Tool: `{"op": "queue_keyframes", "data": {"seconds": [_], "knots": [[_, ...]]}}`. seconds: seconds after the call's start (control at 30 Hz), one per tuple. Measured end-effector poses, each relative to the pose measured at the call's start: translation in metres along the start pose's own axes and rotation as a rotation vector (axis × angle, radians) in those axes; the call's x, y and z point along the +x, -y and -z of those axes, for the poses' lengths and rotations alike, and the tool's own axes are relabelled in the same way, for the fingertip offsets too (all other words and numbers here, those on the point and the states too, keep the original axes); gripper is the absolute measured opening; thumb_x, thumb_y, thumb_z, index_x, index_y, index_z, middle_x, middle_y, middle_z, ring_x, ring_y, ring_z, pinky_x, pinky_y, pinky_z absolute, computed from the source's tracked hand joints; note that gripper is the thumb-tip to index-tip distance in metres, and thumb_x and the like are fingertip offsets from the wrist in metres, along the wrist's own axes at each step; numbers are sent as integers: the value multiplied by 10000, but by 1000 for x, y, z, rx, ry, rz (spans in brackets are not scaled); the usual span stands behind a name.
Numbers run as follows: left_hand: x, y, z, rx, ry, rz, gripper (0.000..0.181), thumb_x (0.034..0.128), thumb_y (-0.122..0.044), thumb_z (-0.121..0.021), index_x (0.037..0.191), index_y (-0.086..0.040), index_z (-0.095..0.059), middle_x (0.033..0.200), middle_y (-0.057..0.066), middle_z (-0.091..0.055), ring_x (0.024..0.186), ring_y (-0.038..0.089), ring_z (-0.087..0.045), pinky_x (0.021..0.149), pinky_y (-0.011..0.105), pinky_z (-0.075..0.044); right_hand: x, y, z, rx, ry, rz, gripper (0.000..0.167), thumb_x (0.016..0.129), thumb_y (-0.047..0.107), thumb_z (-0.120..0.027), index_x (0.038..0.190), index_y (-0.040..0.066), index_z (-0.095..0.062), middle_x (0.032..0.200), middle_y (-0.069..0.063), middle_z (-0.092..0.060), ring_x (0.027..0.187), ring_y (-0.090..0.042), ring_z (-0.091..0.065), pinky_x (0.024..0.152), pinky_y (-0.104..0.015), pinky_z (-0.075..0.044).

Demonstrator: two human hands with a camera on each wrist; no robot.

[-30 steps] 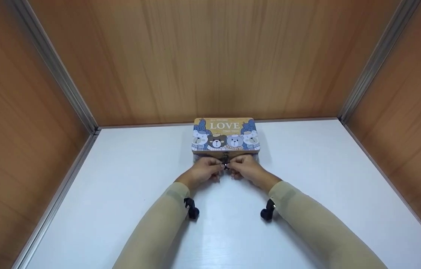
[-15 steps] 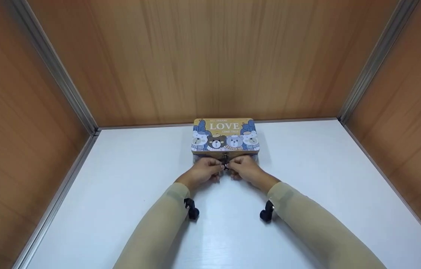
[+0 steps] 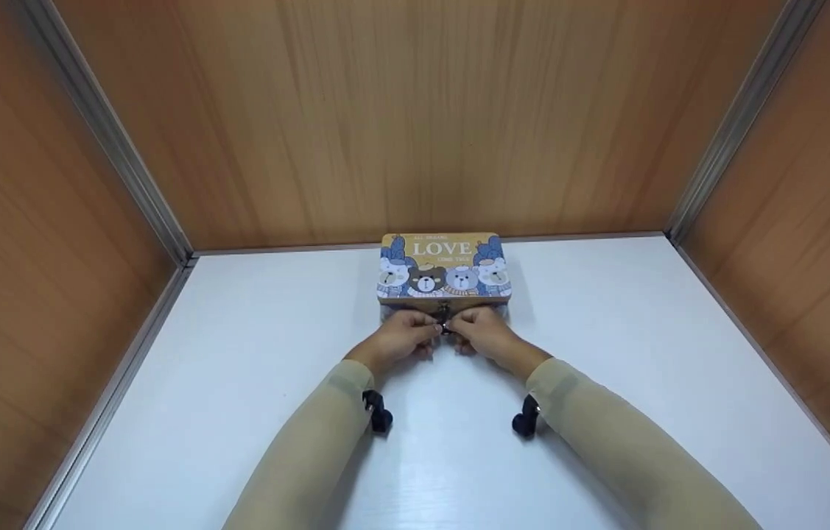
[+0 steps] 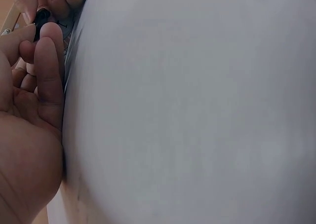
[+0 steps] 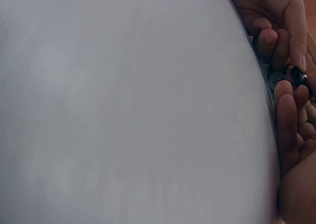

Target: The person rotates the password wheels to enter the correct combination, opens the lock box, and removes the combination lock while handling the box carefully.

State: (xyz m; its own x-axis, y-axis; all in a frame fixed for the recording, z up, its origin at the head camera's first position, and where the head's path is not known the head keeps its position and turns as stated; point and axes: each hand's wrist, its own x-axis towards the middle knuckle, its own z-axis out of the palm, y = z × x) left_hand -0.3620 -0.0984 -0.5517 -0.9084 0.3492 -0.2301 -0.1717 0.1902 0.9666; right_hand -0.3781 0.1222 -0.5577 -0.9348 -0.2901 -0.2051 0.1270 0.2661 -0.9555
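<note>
A tin box [image 3: 444, 265] with LOVE and cartoon bears on its lid sits at the back of the white table, lid down. At the clasp [image 3: 445, 308] on its front hangs a small black, shiny piece that looks like a padlock [image 3: 445, 325]. From the left, my left hand [image 3: 398, 337] pinches it between thumb and forefinger. My right hand [image 3: 492, 337] pinches it from the opposite side. In the left wrist view the dark padlock [image 4: 41, 20] shows between the fingertips of both hands. Fingers cover most of it, so its details are hidden.
The white tabletop [image 3: 275, 324] spreads around the box. A wooden back panel [image 3: 429, 125] rises close behind it, with side panels at left and right joined by metal posts [image 3: 113, 125]. Black wrist cameras [image 3: 378, 414] hang below both sleeves.
Both hands stay at the front of the box with almost no movement. The right forearm has shifted very slightly to the left.
</note>
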Motion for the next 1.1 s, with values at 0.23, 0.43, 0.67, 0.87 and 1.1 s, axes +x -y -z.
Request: {"op": "queue_keyframes", "data": {"seconds": [0.23,0.43,0.67,0.87,1.1], "knots": [[-3,0,-2,-39,9,-21,222,1135,-128,-670,1234,51,-755,928,50,-707,747,130,-667,696,244,-596,1,0,0,16,1,-23,263,1082,174,-687,848,70,-749,736,10,-653,631,-100,-671,603,-219,-591],[-3,-1,-1,-36,2,-15,199,1134,-127,-667,1211,26,-768,931,52,-714,748,139,-675,699,249,-602,3,-2,2,51,-8,-26,175,1044,169,-736,900,79,-778,757,9,-691,641,-109,-681,607,-226,-602],[-3,-1,-1,-12,-5,1,191,1139,-148,-672,1207,-6,-778,954,39,-716,775,139,-690,718,249,-613,2,-4,3,51,-3,-5,104,1008,140,-770,1017,48,-817,787,9,-733,648,-101,-689,605,-221,-600],[-3,-2,0,5,-3,12,184,1136,-164,-681,1194,-26,-788,962,39,-722,785,140,-692,725,251,-613,2,-4,3,46,-5,6,105,1017,139,-772,993,50,-822,773,9,-717,643,-100,-679,601,-217,-590],[-1,-1,0,18,2,4,174,1136,-151,-672,1169,-22,-782,934,26,-705,769,126,-680,710,240,-594,-1,0,1,25,-5,-11,125,1036,125,-735,977,51,-816,796,5,-724,670,-102,-686,625,-217,-605]]}}
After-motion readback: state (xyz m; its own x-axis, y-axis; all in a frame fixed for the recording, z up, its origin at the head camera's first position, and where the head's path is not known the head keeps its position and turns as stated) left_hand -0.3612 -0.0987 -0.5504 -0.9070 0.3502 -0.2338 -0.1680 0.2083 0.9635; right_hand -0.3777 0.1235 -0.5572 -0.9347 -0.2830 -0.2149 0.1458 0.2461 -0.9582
